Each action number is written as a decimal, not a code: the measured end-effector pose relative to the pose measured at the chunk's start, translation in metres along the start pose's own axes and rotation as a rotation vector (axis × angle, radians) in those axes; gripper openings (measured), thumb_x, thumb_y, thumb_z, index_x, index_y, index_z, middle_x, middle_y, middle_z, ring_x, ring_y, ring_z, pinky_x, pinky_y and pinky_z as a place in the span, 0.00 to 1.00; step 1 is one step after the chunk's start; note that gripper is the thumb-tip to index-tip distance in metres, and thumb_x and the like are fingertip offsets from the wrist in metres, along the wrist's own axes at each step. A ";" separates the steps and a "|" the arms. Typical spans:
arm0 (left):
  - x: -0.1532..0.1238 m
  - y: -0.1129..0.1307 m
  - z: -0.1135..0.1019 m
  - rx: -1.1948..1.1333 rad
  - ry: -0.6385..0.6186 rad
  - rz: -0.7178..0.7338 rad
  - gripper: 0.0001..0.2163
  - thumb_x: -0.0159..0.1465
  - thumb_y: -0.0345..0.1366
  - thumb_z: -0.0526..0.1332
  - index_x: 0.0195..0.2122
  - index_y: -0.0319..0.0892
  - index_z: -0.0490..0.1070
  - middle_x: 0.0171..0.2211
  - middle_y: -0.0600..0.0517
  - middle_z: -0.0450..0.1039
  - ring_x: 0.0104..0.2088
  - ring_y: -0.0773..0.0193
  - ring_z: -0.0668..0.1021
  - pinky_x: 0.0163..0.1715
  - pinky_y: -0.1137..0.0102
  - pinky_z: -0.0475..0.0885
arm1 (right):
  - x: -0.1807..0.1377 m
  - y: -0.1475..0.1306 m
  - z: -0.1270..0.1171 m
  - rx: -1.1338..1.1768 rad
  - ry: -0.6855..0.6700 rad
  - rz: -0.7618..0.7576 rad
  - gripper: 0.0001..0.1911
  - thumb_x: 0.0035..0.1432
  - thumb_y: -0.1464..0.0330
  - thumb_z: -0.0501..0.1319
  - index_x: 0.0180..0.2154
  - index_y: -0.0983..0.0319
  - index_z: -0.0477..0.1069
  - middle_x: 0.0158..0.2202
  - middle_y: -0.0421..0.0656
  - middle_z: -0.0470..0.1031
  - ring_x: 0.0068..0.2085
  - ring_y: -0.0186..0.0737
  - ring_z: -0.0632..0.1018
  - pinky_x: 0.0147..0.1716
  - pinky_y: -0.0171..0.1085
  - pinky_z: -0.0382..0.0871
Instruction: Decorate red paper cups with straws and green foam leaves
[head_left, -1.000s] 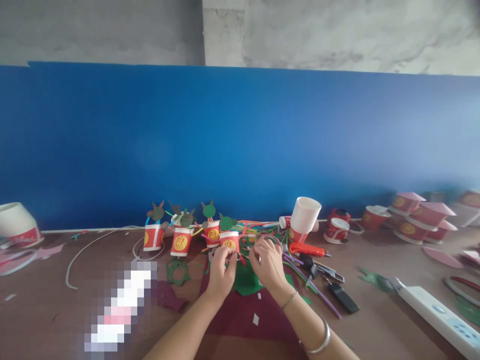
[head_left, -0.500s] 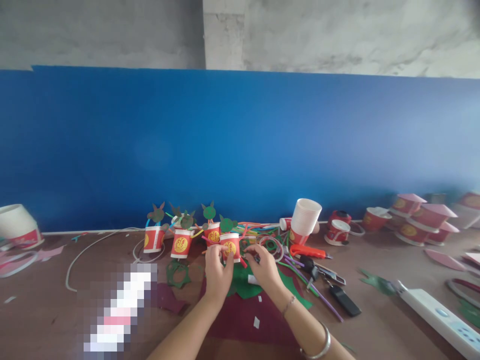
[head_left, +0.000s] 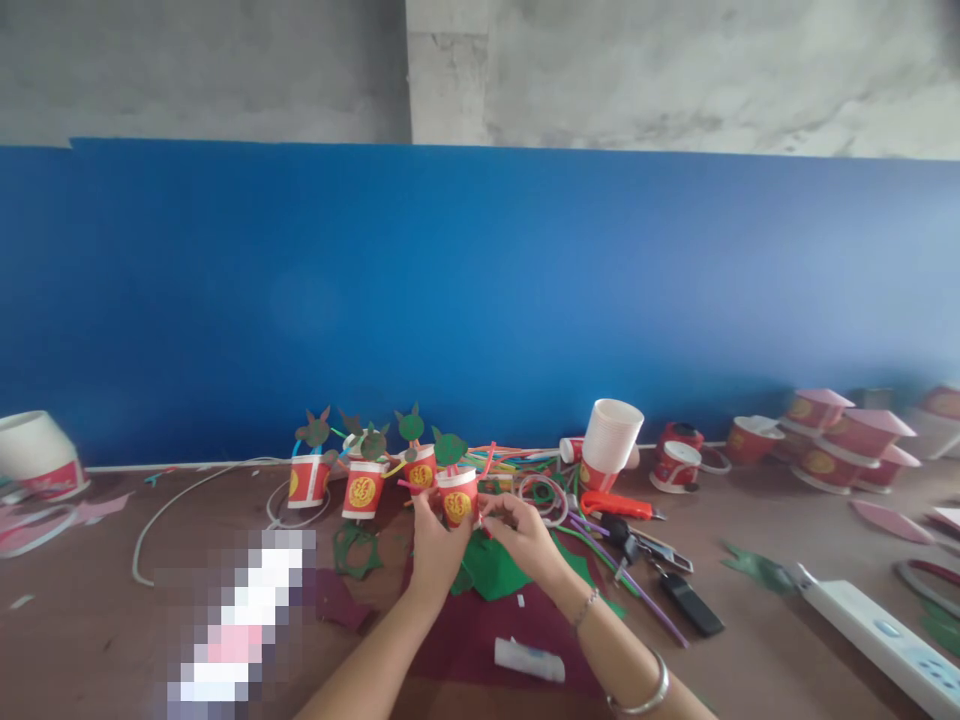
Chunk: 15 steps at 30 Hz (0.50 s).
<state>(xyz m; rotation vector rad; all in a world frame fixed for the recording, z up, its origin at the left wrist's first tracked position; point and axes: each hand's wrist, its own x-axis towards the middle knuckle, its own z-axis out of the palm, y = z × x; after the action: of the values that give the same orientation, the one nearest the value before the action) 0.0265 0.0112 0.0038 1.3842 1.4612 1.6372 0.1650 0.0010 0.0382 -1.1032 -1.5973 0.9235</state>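
Note:
My left hand is closed around the lower left of a small red-and-white paper cup with a yellow round print. A green paper head with pointed ears rises from the cup's top. My right hand is at the cup's right side, its thumb and fingers pinched at a short red piece like a straw, partly hidden by the fingertips. Below lie green paper and a maroon sheet. A white tube, like a glue stick, rests on the maroon sheet.
Similar decorated cups stand to the left. Rightward are a cup stack, an orange utility knife, keys with a black fob, coloured straws, roofed cups and a white power strip. A blue partition rises behind.
My right hand has closed in to the cup's right side, at the red piece. The white tube now lies nearer to me on the maroon sheet. The cup has shifted slightly left.

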 end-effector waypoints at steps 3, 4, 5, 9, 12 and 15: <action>-0.002 0.003 0.003 -0.028 0.046 0.010 0.26 0.49 0.36 0.66 0.48 0.40 0.57 0.42 0.44 0.68 0.42 0.54 0.76 0.40 0.59 0.73 | 0.002 -0.001 -0.002 0.040 0.021 -0.004 0.03 0.50 0.69 0.58 0.28 0.63 0.69 0.34 0.46 0.77 0.31 0.39 0.75 0.31 0.36 0.68; -0.002 0.004 0.003 -0.035 0.055 0.015 0.27 0.50 0.36 0.66 0.48 0.40 0.56 0.43 0.43 0.67 0.42 0.55 0.76 0.41 0.59 0.72 | 0.000 -0.001 0.000 0.030 0.064 -0.008 0.03 0.51 0.69 0.58 0.28 0.62 0.69 0.32 0.45 0.77 0.30 0.39 0.75 0.30 0.36 0.68; -0.003 0.006 0.003 -0.038 0.069 0.026 0.27 0.50 0.35 0.65 0.49 0.40 0.55 0.44 0.43 0.67 0.43 0.55 0.75 0.42 0.58 0.72 | -0.004 -0.003 0.003 0.002 0.127 -0.021 0.04 0.52 0.69 0.57 0.29 0.62 0.69 0.30 0.45 0.77 0.30 0.38 0.74 0.29 0.36 0.67; -0.002 0.008 -0.001 -0.087 0.152 0.086 0.27 0.52 0.34 0.63 0.51 0.42 0.52 0.47 0.42 0.64 0.44 0.56 0.74 0.43 0.59 0.71 | -0.036 -0.020 0.029 -0.193 0.209 -0.294 0.05 0.56 0.71 0.54 0.31 0.60 0.68 0.28 0.43 0.74 0.30 0.38 0.73 0.31 0.36 0.68; -0.002 0.007 -0.005 -0.127 0.137 0.084 0.26 0.54 0.35 0.63 0.51 0.44 0.51 0.46 0.43 0.65 0.43 0.58 0.75 0.43 0.60 0.71 | -0.054 -0.038 0.047 -0.205 -0.044 -0.586 0.10 0.52 0.76 0.54 0.35 0.59 0.68 0.30 0.43 0.75 0.32 0.39 0.74 0.33 0.37 0.69; -0.003 0.004 -0.006 -0.118 0.112 0.074 0.27 0.54 0.36 0.63 0.51 0.44 0.51 0.45 0.44 0.67 0.42 0.57 0.75 0.43 0.60 0.71 | -0.047 -0.047 0.042 -0.162 -0.041 -0.477 0.11 0.51 0.78 0.53 0.35 0.59 0.67 0.33 0.43 0.77 0.33 0.37 0.76 0.34 0.35 0.69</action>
<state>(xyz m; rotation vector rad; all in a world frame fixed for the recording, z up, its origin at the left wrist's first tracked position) 0.0231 0.0054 0.0075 1.3136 1.3655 1.8434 0.1200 -0.0603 0.0575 -0.7575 -1.8839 0.5084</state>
